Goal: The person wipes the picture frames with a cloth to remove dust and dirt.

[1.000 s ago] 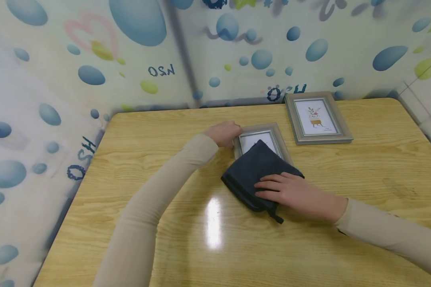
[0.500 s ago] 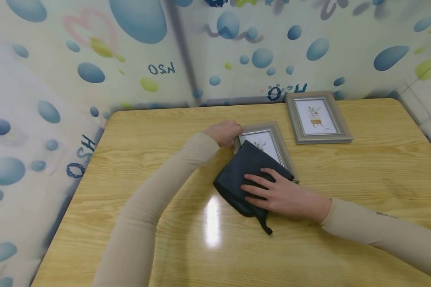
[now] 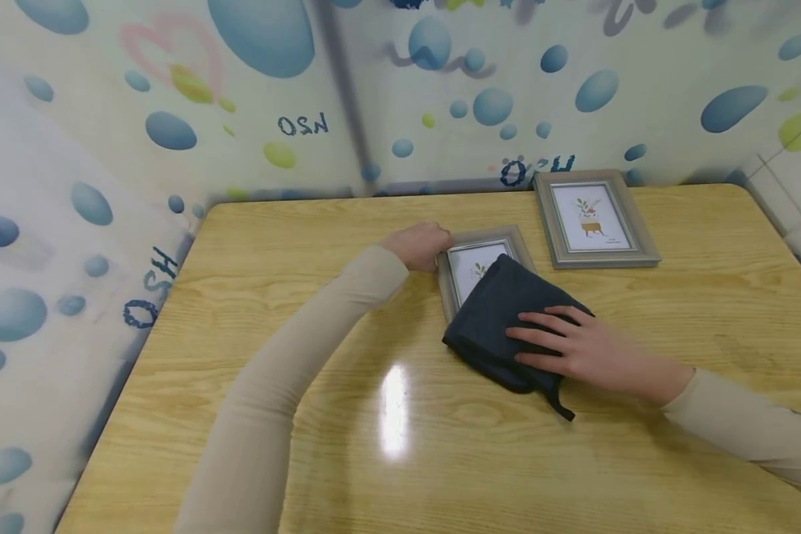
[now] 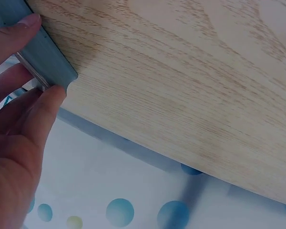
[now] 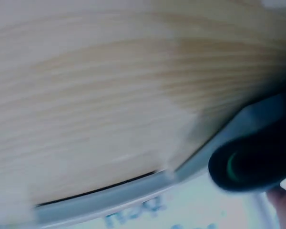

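In the head view, my left hand (image 3: 417, 246) grips the upper left corner of a grey picture frame (image 3: 446, 285) that lies on the table. Its thumb and fingers pinch the frame's edge (image 4: 52, 62) in the left wrist view. A folded dark cloth (image 3: 490, 315) with a loop at one corner covers the frame's lower right part, hiding some of the plant picture. My right hand (image 3: 594, 352) presses flat on the cloth with its fingers spread and fairly straight. The right wrist view is blurred; the dark cloth (image 5: 257, 157) fills its right side.
A second grey picture frame (image 3: 597, 259), showing a potted plant, lies at the back right of the wooden table (image 3: 334, 460). Behind the table's far edge stands a wall (image 3: 374, 89) with blue and green spots. Another spotted wall runs along the left side.
My right hand and the cloth slid left across the frame, then back to the right, uncovering the frame's left side. The left hand stayed at the corner.
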Tool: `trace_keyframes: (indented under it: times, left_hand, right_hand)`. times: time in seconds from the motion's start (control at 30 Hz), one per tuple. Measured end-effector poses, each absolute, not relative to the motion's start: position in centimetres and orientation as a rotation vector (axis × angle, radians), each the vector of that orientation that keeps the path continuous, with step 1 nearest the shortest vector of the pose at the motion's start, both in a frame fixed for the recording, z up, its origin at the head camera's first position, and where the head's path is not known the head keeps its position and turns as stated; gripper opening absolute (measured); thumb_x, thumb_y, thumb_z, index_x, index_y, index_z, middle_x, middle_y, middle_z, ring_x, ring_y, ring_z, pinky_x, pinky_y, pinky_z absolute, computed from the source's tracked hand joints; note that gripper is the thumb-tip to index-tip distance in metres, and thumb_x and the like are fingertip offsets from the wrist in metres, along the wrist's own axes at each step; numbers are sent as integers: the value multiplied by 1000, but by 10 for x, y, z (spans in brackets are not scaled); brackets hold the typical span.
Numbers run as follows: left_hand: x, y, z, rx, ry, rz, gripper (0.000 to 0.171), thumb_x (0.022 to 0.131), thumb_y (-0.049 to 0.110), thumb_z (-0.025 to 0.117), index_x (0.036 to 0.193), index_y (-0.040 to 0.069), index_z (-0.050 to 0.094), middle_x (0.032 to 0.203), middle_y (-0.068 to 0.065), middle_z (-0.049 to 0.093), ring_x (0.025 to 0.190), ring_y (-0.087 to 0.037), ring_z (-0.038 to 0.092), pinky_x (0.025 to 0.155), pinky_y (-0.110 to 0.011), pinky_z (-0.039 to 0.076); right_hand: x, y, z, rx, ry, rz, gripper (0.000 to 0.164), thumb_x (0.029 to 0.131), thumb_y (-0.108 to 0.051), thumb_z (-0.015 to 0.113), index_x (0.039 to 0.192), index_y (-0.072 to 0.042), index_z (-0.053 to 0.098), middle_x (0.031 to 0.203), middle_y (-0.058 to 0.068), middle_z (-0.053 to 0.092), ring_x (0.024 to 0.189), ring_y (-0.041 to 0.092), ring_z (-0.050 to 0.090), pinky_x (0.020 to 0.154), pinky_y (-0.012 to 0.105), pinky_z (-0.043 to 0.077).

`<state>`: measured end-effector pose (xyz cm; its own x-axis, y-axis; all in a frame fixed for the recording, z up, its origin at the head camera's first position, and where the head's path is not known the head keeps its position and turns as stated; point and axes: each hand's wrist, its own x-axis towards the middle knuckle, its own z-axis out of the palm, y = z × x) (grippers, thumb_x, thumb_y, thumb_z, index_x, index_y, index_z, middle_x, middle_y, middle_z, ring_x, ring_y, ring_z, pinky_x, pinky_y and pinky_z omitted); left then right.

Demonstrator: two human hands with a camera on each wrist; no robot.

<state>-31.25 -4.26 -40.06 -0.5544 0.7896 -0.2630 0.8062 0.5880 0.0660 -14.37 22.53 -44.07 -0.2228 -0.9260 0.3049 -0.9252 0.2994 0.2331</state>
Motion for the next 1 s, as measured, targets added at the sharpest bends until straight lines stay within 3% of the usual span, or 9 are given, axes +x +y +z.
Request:
trace_keyframes:
  times: [0.23,0.43,0.7,0.87,1.0]
  left_hand:
    - [-314,-42,-400,1334,2564,-115,13,80,-7,65,91,2,63,92,-11,65,75,-18,47,69,-34,42]
    - [-314,-42,-397,1319,2565,-140,15,82,-6,65,96,0,65,94,-12,65,79,-20,52,73,-36,45]
    - [-316,-44,-398,1307,2541,-129,16,83,-7,63,83,7,54,80,-3,48,72,-17,38,65,-30,32]
    - [-316,-45,-400,1313,2523,-47,26,82,-11,59,75,8,43,74,-2,35,69,-17,31,63,-29,26]
    - [-317,-45,-401,1332,2523,-40,29,81,-10,61,73,9,41,74,-1,36,68,-17,32,62,-29,26]
  right_hand:
    - [-144,257,-436,1657,-2264,24,62,106,-13,4,117,-13,66,136,17,50,122,37,47,91,51,41]
    - [-148,234,-436,1694,-2224,-41,62,107,-14,4,119,-14,64,134,16,52,123,34,48,92,50,43]
    - [-153,201,-440,1773,-2189,-88,61,107,-18,2,129,-17,58,141,12,47,127,30,45,95,48,42]
    - [-150,220,-442,1735,-2196,-35,60,106,-14,3,132,-19,57,140,11,48,124,30,48,92,49,43]
    - [-147,246,-441,1707,-2191,-36,56,106,-10,4,133,-19,53,139,12,48,123,31,48,92,50,41]
